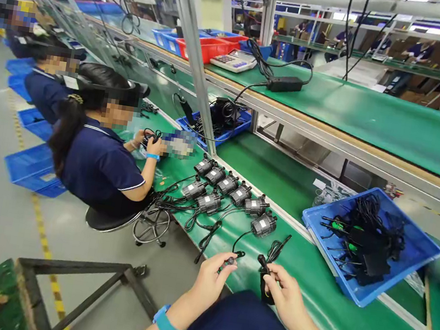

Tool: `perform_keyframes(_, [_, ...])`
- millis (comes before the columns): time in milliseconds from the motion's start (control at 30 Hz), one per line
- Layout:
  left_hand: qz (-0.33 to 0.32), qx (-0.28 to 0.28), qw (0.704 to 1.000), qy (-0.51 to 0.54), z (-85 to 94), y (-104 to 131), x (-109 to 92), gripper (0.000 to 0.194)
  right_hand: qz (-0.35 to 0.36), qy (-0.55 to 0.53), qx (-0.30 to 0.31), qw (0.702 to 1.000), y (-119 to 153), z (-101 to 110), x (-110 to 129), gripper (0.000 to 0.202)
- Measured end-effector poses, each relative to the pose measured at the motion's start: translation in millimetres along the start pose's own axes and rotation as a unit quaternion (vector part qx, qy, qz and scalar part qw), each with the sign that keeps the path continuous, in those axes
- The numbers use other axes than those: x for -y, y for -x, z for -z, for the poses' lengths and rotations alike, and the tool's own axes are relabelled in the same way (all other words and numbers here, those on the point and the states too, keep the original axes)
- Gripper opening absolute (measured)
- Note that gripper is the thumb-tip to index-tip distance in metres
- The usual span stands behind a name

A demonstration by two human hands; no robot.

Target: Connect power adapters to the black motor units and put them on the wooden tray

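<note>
Near the front edge of the green bench (310,283), my left hand (213,280) pinches a small dark cable end (231,261). A black cable runs from there toward the nearest black pump (263,224). My right hand (285,293) is closed on a black cable connector (263,264), with a black block (266,292) hanging just below the fingers. A coiled black cable (277,249) lies behind that hand. Two rows of black pumps with white labels (209,202) stand beyond my left hand, their cables trailing toward the bench edge.
At the right a blue tray (422,253) holds black adapters and cables. Another blue tray (235,134) stands farther back beside a metal post (197,57). A person (99,158) sits at the left, holding a cable. A shelf (375,119) runs above the bench.
</note>
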State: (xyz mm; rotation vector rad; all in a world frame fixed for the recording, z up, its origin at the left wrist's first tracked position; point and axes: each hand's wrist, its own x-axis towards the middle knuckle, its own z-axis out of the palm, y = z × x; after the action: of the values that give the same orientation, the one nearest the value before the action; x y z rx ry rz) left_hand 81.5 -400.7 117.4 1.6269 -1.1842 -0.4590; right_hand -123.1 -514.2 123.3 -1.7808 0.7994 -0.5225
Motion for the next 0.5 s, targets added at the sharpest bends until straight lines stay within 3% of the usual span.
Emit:
perform_keyframes(133, [-0.059,0.018,0.998,-0.018,1.8,3.0,-6.2,0.019,0.039,0.036,-0.005,0.999,-1.2,0.7,0.2,0.037])
perform_keyframes(333, [-0.043,0.059,0.997,0.006,5.8,-0.1,-10.5,0.019,0.054,0.046,0.006,0.997,-1.1,1.2,11.0,0.037])
perform_keyframes(433, [-0.029,0.077,0.996,0.028,6.8,-6.8,-10.6,0.020,0.027,0.021,0.035,0.999,-2.2,1.0,17.3,0.040])
perform_keyframes(500, [-0.018,0.089,0.995,0.044,7.7,-11.5,-11.2,0.020,-0.027,-0.031,0.051,0.998,-3.4,0.9,20.7,0.041])
